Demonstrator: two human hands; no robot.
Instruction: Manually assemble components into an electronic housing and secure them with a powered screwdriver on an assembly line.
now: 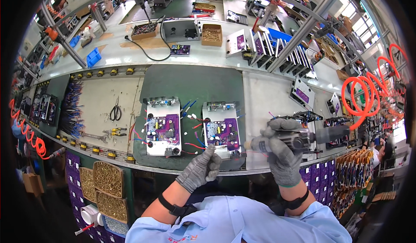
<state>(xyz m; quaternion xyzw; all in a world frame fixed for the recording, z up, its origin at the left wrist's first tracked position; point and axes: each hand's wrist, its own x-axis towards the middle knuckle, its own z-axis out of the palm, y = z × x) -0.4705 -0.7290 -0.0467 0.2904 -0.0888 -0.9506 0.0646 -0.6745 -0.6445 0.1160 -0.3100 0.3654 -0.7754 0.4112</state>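
My right hand (284, 154), in a grey glove, is wrapped around a dark pneumatic screwdriver (299, 140) held sideways, its blurred tip pointing left. That tip is just right of a metal chassis with a purple circuit board (225, 132). My left hand (201, 169), also gloved, is closed at the front edge of this chassis, thumb and index finger together; whatever they pinch is too small to make out. To its left lies a similar chassis with a purple circuit board (164, 130). Loose red and blue wires stick out from both units, which rest on a dark green mat (190, 80).
Black-handled pliers (115, 112), yellow-handled pliers (116, 132) and a wrench (94, 136) lie left of the mat. Boxes of screws (108, 178) stand at the lower left. An orange coiled air hose (359, 98) hangs at the right. White panels (281, 50) stand in a row behind.
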